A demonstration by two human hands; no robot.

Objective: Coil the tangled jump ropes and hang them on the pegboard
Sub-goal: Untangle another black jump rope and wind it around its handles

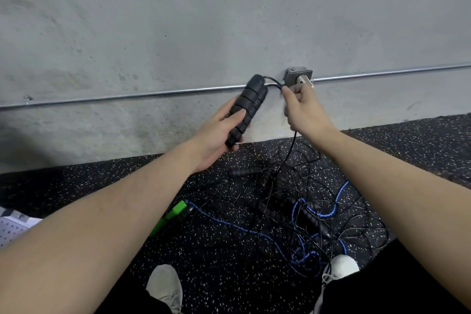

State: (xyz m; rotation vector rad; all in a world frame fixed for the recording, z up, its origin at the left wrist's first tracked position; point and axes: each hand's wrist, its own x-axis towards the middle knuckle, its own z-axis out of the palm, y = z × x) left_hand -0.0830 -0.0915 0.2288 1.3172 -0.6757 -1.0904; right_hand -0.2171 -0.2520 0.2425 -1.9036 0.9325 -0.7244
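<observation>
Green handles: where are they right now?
Head view, lower left of centre: the green handles lie on the floor, left of the rope tangle.

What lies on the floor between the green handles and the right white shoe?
In the head view, between the green handles and the right white shoe, blue braided rope and thin black cords lie tangled on the speckled black rubber floor.

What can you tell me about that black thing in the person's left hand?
It is a pair of black jump-rope handles, held side by side. They look like ribbed foam and point up and to the right, lifted in front of the grey wall. The left hand grips their lower part. Thin black cord leaves the top ends and curves to the right hand, which pinches it.
</observation>
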